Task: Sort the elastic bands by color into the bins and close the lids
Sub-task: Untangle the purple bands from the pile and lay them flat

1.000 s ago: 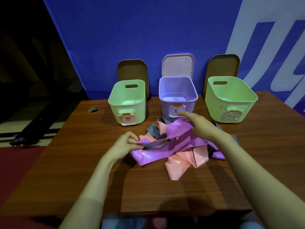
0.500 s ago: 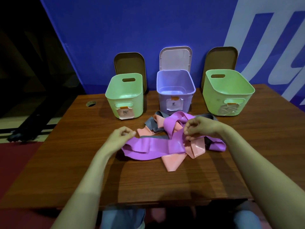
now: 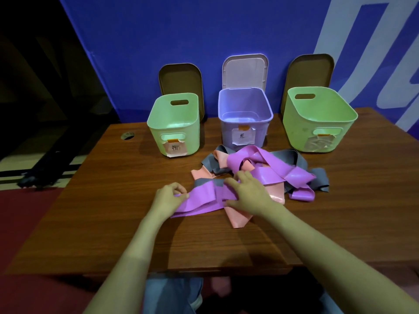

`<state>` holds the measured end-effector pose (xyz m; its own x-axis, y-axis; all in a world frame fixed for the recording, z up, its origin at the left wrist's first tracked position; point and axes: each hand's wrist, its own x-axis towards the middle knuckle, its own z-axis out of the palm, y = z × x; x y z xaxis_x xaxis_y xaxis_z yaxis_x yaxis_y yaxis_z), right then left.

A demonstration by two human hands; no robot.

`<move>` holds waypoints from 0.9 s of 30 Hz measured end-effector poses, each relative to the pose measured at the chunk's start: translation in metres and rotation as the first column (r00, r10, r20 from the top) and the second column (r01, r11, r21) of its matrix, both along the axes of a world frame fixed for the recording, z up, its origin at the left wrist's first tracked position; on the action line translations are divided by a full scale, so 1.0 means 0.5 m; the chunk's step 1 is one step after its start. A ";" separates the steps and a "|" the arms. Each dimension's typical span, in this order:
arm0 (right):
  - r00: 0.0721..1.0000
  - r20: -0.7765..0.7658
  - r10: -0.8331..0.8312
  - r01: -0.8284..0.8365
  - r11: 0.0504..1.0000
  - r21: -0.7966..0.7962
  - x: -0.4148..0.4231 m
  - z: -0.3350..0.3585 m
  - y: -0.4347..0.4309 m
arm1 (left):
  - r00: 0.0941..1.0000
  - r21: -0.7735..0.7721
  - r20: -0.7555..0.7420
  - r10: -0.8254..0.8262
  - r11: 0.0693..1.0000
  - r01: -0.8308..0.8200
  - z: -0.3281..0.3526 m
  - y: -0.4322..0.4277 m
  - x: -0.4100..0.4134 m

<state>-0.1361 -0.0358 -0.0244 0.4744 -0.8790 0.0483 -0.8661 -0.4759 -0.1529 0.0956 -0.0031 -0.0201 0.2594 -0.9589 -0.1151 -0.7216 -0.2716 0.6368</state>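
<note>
A purple elastic band (image 3: 201, 201) is held stretched low over the wooden table (image 3: 118, 211): one end is pinched by the curled fingers of the left hand (image 3: 169, 197), while the right hand (image 3: 247, 193) is laid on it further along with fingers spread. Just behind, a tangled pile of purple, pink (image 3: 238, 217) and grey bands (image 3: 317, 177) is seen on the table. Beyond the pile three open bins are lined up: a left green bin (image 3: 156, 141), a purple bin (image 3: 226, 134) and a right green bin (image 3: 297, 134). A lid is propped upright behind each, against the blue wall.
</note>
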 end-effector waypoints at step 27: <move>0.456 0.828 -0.327 0.382 0.912 0.150 -0.053 0.123 -0.059 | 0.936 0.040 -0.317 -0.153 0.984 0.175 0.021 0.039 0.003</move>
